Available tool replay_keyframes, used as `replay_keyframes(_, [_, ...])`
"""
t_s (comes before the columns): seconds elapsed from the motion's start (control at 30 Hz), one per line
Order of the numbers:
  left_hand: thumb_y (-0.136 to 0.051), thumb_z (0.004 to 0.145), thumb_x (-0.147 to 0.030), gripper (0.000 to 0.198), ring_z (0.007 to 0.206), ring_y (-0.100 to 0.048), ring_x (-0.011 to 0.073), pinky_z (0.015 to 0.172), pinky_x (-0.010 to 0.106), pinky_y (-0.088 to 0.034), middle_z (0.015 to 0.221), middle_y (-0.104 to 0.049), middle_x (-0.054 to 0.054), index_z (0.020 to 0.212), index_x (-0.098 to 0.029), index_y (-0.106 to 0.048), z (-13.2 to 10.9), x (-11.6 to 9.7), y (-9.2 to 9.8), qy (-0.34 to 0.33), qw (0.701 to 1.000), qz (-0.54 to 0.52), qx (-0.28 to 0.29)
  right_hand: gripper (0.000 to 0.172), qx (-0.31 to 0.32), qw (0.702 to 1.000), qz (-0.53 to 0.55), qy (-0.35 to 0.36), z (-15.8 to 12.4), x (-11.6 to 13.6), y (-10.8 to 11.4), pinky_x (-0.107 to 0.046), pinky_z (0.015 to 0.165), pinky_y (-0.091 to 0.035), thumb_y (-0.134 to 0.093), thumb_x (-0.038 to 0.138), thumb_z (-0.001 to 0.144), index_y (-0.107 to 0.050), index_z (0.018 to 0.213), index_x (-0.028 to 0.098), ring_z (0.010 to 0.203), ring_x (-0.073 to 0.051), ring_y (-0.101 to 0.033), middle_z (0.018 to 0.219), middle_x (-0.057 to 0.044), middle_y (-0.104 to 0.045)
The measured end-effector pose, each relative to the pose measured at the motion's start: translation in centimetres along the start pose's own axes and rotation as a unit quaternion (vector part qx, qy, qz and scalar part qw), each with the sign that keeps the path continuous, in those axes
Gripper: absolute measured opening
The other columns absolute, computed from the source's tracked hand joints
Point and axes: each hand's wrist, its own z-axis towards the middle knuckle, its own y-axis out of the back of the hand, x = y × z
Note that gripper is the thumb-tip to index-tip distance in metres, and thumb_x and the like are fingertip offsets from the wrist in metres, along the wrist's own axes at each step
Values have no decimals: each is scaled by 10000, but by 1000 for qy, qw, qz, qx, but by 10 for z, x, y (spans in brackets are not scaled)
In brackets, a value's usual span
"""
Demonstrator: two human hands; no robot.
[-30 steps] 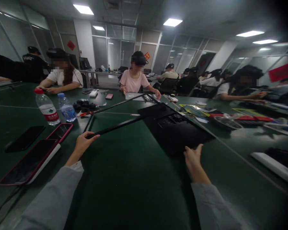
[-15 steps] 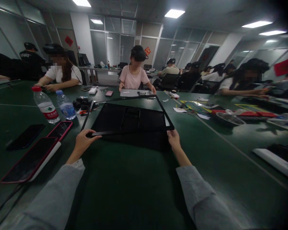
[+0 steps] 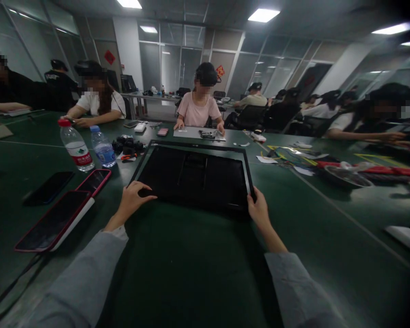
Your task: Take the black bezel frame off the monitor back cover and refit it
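A thin black bezel [image 3: 200, 146], like a monitor's front frame, lies around a black plastic panel [image 3: 160, 171] that looks like a monitor's back cover. Its far bar and right side stand a little apart from the panel, with green table showing between. At the near left corner, my left hand [image 3: 132, 200] pinches the bezel between thumb and fingers. My right hand [image 3: 259, 210] is closed on the near right corner, thumb on the side bar. The bezel's near bar merges with the dark panel, so I cannot tell whether they touch there.
On the left stand a red-capped bottle [image 3: 78, 148] and a blue-capped bottle [image 3: 103, 148], behind several phones [image 3: 54, 221]. Wires [image 3: 287, 155] and a round metal dish [image 3: 348, 176] lie on the right. Across the green table [image 3: 191, 264], a person [image 3: 200, 107] handles a grey sheet [image 3: 187, 132].
Both hands have lowered the bezel from above the panel to around it. My right hand has shifted from beneath the near corner to its right side. The view has turned slightly left.
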Motion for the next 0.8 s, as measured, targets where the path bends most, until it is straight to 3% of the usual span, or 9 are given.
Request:
replay_keyframes(0.23, [-835, 798, -483, 293, 1208, -624, 313, 1078, 540, -439, 1097, -764, 79, 978, -260, -771, 2, 19, -11, -39, 998, 22, 39, 560, -28, 991, -130, 14, -34, -3, 1, -594, 1094, -405, -407, 382, 919, -571, 1391, 127, 1191, -340, -493, 1196, -190, -529])
replay_keyframes(0.4, [-864, 768, -452, 288, 1226, -603, 318, 1108, 540, -428, 1088, -765, 80, 961, -255, -780, 4, 24, -11, -38, 997, 12, 67, 563, -23, 994, -110, 13, -37, -4, -6, -599, 1140, -371, -418, 391, 910, -568, 1382, 124, 1270, -354, -463, 1262, -210, -513])
replay_keyframes(0.47, [-861, 761, -478, 305, 1308, -556, 328, 1147, 542, -405, 1172, -750, 89, 957, -258, -783, 5, 25, -11, -31, 998, 5, 63, 560, -15, 997, -82, -5, -35, -7, -8, -599, 1144, -382, -449, 419, 896, -578, 1365, 141, 1279, -358, -480, 1255, -208, -542])
replay_keyframes(0.63, [-699, 899, -512, 529, 1501, -411, 325, 1226, 524, -341, 1582, -502, 149, 1335, -213, -683, 5, 36, -18, 77, 997, 3, -22, 583, 2, 999, -43, -27, -28, -13, -11, -577, 1164, -394, -502, 467, 882, -573, 1362, 144, 1269, -343, -551, 1299, -205, -614])
replay_keyframes(0.8, [-609, 957, -448, 584, 1365, -582, 297, 1181, 449, -420, 1467, -618, 194, 1437, -113, -604, 5, 47, -19, 141, 989, -32, -23, 591, 20, 997, -62, -47, -9, -23, -11, -578, 1136, -422, -502, 441, 868, -582, 1356, 119, 1243, -354, -605, 1327, -224, -642])
